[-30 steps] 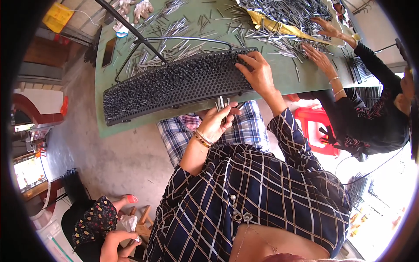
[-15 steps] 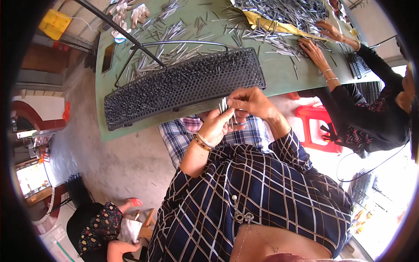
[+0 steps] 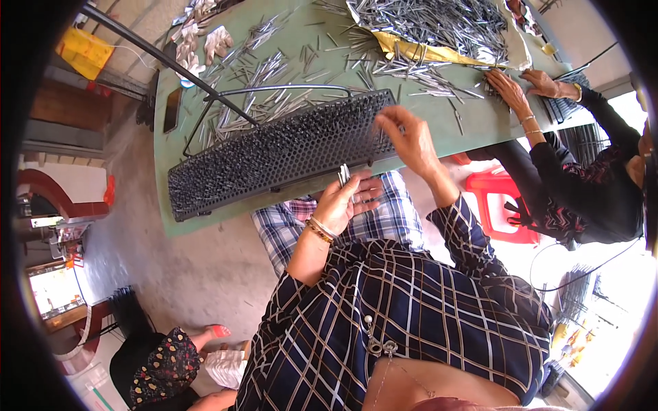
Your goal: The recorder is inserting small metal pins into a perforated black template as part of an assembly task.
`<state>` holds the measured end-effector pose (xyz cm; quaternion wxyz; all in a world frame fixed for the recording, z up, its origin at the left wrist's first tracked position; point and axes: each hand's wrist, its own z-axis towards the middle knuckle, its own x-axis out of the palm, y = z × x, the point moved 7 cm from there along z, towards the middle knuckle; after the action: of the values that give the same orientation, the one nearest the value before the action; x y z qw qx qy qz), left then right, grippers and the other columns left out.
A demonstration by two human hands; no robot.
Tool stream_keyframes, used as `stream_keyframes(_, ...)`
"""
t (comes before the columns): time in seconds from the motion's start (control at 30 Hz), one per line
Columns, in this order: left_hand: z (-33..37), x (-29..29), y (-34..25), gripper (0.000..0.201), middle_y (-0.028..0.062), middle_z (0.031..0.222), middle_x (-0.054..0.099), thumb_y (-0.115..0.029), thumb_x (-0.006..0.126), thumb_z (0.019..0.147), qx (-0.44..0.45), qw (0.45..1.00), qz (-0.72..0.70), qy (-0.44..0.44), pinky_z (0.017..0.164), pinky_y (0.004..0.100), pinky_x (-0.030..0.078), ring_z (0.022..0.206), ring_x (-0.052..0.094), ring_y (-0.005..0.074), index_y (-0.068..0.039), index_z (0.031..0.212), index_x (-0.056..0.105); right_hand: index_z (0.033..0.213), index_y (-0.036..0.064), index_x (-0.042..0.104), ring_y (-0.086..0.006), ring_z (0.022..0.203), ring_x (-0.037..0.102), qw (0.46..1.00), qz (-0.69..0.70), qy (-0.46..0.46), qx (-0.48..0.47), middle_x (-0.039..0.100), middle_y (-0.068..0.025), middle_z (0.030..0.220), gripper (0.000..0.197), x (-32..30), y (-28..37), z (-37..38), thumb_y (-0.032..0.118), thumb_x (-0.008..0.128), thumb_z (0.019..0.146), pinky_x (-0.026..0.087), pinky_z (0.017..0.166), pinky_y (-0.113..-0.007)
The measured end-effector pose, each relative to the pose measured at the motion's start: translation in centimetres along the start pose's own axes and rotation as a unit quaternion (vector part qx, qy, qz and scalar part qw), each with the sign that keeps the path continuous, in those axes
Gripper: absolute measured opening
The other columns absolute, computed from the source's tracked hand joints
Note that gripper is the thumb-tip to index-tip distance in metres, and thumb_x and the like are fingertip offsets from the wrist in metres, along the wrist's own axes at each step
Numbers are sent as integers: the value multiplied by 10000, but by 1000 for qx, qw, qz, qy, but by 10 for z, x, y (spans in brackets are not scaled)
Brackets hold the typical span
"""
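Observation:
A small bundle of thin grey rods [image 3: 344,175] stands up from my left hand [image 3: 338,205], pinned by the thumb, just below the rack's front edge. My right hand [image 3: 412,142] is at the right end of the long black perforated rack [image 3: 322,151], thumb and forefinger pinched together; whatever is between them is too small to make out. Rods crowd the holes over the rack's left and middle, while bare holes show toward its right. A curved metal handle [image 3: 288,88] runs along the rack's far side.
Loose rods [image 3: 271,68] lie scattered on the green table [image 3: 439,133]. A large heap [image 3: 439,27] rests on yellow sheeting, with a co-worker's hands [image 3: 510,92] at its edge. Gloves [image 3: 218,42] and a phone [image 3: 173,109] lie far left. A red stool [image 3: 497,198] stands right.
My right hand has left the bundle and moved up and right to the rack's right end. My left hand keeps the rods, its fingers now spread. The co-worker's hands have shifted right.

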<state>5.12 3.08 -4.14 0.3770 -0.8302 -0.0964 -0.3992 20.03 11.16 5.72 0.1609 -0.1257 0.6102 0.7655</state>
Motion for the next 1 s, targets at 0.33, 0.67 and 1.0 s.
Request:
stream_keyframes(0.33, -2, -11, 7, 288, 165, 1031, 623, -201, 446, 962, -16, 999, -12, -46, 716, 344, 564, 882, 634, 212, -13, 1175, 494, 903, 20, 596, -342, 828, 575, 969, -144, -9, -200, 617, -127, 865, 120, 16, -7, 36, 124, 588, 843, 453, 753, -403)
stream_keyframes(0.67, -2, -14, 9, 263, 125, 994, 629, -185, 463, 950, -11, 998, -12, -57, 703, 331, 557, 865, 622, 186, -28, 1152, 523, 942, 25, 615, -310, 837, 604, 984, -77, -34, -158, 635, -120, 894, 144, 16, -16, 32, 109, 618, 824, 480, 733, -365)
stream_keyframes(1.0, -6, -15, 9, 291, 141, 1012, 621, -161, 451, 952, -8, 998, -23, -56, 714, 314, 557, 876, 628, 190, -1, 1192, 488, 917, 31, 639, -299, 812, 599, 978, -85, -64, -181, 633, -107, 886, 146, 17, -19, 28, 100, 655, 789, 476, 727, -354)
